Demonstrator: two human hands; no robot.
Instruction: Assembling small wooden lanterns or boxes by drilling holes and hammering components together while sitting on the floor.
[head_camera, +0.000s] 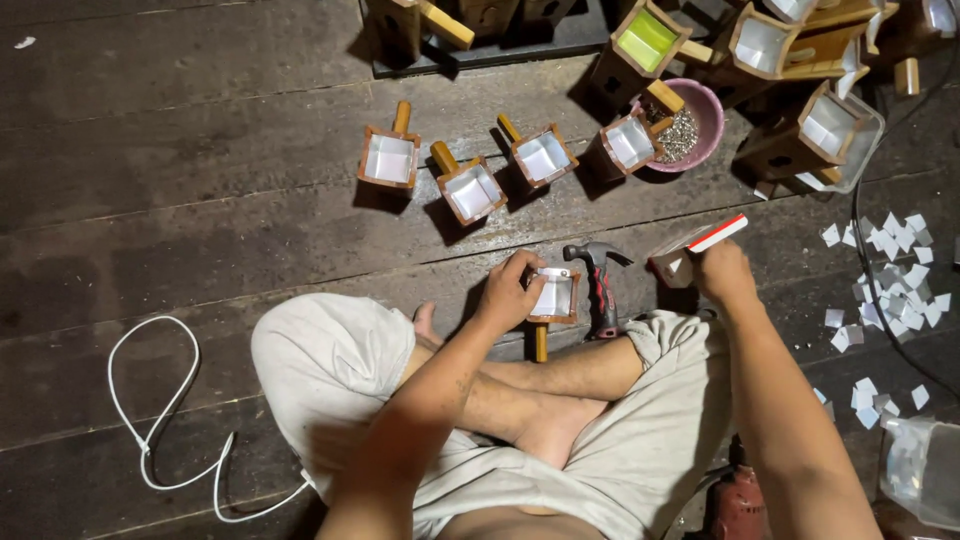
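Head view: my left hand grips a small wooden box with a white lining, held upright on the plank floor just ahead of my crossed legs. My right hand is closed around a small wooden block, right of the box. Hammer lies between both hands.

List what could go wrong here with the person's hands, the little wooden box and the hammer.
1. The left hand steadies the small wooden box right beside the hammer; fingers on the box rim could be struck if it is hammered.
2. The pink bowl of small metal pieces sits among crowded boxes; a knock may spill it.
3. The white cord loops near the knee and could snag.
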